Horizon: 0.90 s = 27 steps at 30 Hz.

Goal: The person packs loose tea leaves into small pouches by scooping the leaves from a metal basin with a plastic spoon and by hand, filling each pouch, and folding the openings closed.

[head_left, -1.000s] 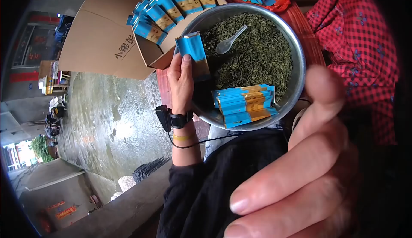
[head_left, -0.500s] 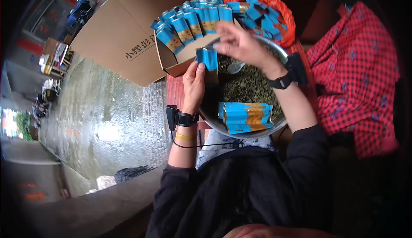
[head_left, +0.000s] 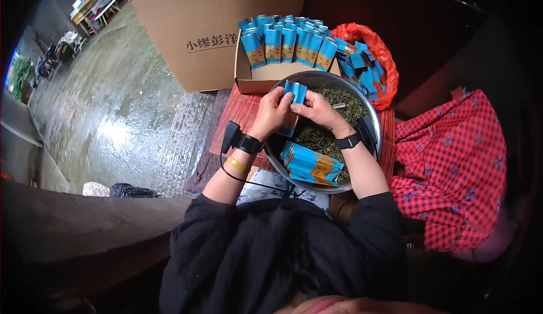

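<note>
A blue and gold packet (head_left: 296,91) is held upright between both hands over the left part of a metal bowl (head_left: 370,116). My left hand (head_left: 272,112) grips its left side with thumb and fingers. On its right side, my right hand (head_left: 320,112) pinches it. Dark green leaves (head_left: 323,140) fill much of the bowl, and a spoon handle (head_left: 339,106) shows beside my right hand. A stack of blue and gold packets (head_left: 313,164) lies at the bowl's near side. The lower part of the held packet is partly hidden by my hands.
Behind the bowl, a cardboard box (head_left: 266,82) holds rows of packets (head_left: 288,43). To its right is a red plastic bag (head_left: 389,68) with more packets. Red checked cloth (head_left: 452,167) hangs at the right. The bowl rests on a red surface (head_left: 236,123); wet floor (head_left: 119,121) lies left.
My right hand has come from close to the camera, past the box, down to the packet and taken hold of its right side. My left hand still holds the packet. The view has shifted.
</note>
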Each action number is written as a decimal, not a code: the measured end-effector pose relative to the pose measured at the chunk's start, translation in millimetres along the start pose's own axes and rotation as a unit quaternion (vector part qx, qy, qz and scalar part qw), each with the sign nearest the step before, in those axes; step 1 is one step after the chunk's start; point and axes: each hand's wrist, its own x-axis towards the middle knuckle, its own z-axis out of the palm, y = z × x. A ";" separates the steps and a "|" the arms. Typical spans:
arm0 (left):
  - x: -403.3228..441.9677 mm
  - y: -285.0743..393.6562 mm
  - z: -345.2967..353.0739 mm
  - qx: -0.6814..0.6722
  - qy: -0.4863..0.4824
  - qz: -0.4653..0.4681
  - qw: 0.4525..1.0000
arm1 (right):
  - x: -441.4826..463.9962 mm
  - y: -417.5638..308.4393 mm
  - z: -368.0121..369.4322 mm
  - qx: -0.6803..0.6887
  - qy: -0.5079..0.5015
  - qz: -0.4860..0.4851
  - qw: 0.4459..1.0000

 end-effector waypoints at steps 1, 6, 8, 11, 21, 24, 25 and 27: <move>-0.1 5.0 -0.1 0.000 0.005 -0.001 1.000 | -1.2 -3.3 0.3 -0.007 -0.005 0.010 1.000; -1.6 20.5 -0.7 0.097 0.013 0.001 0.995 | -0.1 1.5 3.8 -0.011 0.028 0.005 1.000; -1.6 21.5 0.1 0.117 0.009 0.004 0.993 | 2.4 2.5 3.9 -0.037 0.074 0.000 0.997; -3.1 28.7 -1.5 0.123 -0.019 -0.030 0.992 | 6.9 15.8 -2.6 -0.065 0.132 -0.058 0.987; 21.1 11.0 -6.1 -0.019 -0.055 -0.049 0.997 | -5.4 -18.9 -12.7 -0.217 0.196 -0.086 0.953; 96.2 -2.1 -28.7 -0.037 -0.069 -0.005 0.997 | -5.5 -19.7 -16.9 -0.067 0.226 -0.082 0.968; 117.2 13.2 -37.9 -0.016 -0.053 -0.014 0.998 | -6.1 -15.9 -20.3 -0.068 0.228 -0.083 0.968; 157.5 -10.7 -44.1 -0.045 -0.015 -0.076 0.996 | -6.9 -5.9 -25.6 -0.076 0.223 -0.058 0.970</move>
